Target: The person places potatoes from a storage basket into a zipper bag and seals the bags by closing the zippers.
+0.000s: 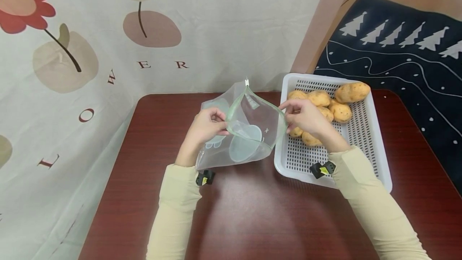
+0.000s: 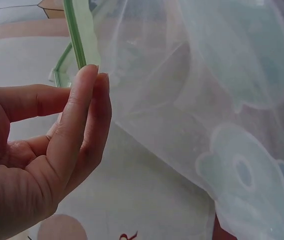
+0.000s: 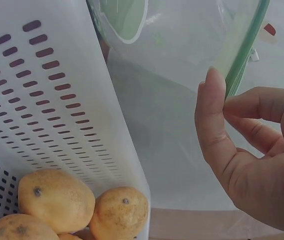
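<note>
A clear plastic zip bag [image 1: 249, 121] with a green seal strip and pale printed shapes is spread at its mouth between both hands. My left hand [image 1: 209, 126] pinches the green edge on the left side, seen close up in the left wrist view with the bag's strip [image 2: 77, 37] between thumb and fingers. On the opposite side, my right hand [image 1: 304, 117] pinches the other edge, the green strip [image 3: 246, 50] passing between its fingertips. A white slider [image 1: 247, 82] sits at the far corner of the mouth. No loose item shows inside the bag.
A white perforated basket [image 1: 379, 159] stands right of the bag, under the right forearm, with several potatoes [image 1: 351, 92] in it. Both are on a dark red-brown table [image 1: 245, 212]. A printed cloth [image 1: 231, 19] hangs behind, and a dark tree-patterned cloth [image 1: 390, 59] lies at the right.
</note>
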Demonstrator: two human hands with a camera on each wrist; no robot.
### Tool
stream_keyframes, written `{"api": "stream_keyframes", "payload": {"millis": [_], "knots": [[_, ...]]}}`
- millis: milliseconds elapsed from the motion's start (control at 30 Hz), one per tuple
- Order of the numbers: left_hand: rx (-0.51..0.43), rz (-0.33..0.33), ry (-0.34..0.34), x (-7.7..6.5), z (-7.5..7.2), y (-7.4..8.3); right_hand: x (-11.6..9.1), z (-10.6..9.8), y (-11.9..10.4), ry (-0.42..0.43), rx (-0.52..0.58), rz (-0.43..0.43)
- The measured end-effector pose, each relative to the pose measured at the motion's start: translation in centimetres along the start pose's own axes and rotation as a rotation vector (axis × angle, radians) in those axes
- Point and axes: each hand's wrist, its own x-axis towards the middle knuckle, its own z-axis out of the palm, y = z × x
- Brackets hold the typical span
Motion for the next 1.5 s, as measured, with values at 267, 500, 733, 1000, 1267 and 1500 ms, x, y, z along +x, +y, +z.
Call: {"api": "stream_keyframes", "payload": {"millis": [267, 500, 733, 1000, 1267, 1500], "knots": [[-0.023, 0.002, 0.029, -0.3, -1.0, -0.9, -0.1, -0.4, 0.2, 0.008, 0.035, 0.02], [-0.035, 0.004, 0.06, -0.6, -2.1, -1.4, -0.5, -1.0, 0.2, 0.017, 0.0, 0.041], [-0.052, 0.008, 0.067, -0.7, -2.8, -1.7, -0.5, -1.5, 0.4, 0.032, -0.024, 0.049], [-0.104, 0.032, 0.039, -0.8, -2.7, -1.6, -0.4, -1.5, 0.5, 0.031, -0.013, 0.047], [-0.097, 0.043, -0.007, -0.5, -1.1, -0.5, 0.0, -0.2, 0.4, -0.006, 0.021, 0.026], [-0.088, 0.021, -0.003, -0.1, -0.4, -0.2, 0.2, 0.8, 0.4, -0.046, 0.029, 0.017]]}}
